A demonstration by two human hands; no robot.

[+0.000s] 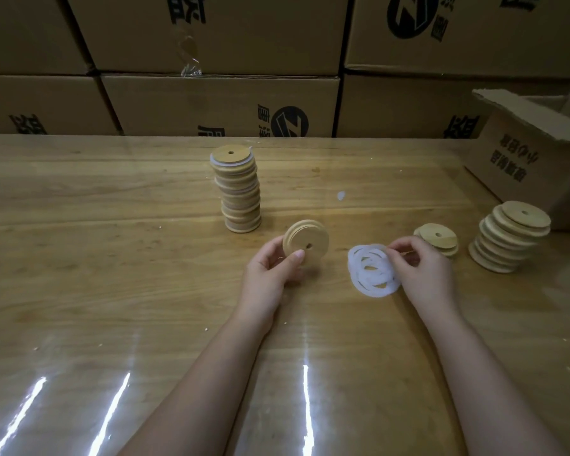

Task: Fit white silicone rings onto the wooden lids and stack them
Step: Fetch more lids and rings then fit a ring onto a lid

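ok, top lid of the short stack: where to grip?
I'd pinch the top lid across its rim, from above. It lies flat, a thin disc whose edge is bare at the far and right sides; its face offers only a small hole.

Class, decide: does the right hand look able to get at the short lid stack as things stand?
Probably yes: the short stack sits just behind the right hand, nothing between, though it pinches silicone rings.
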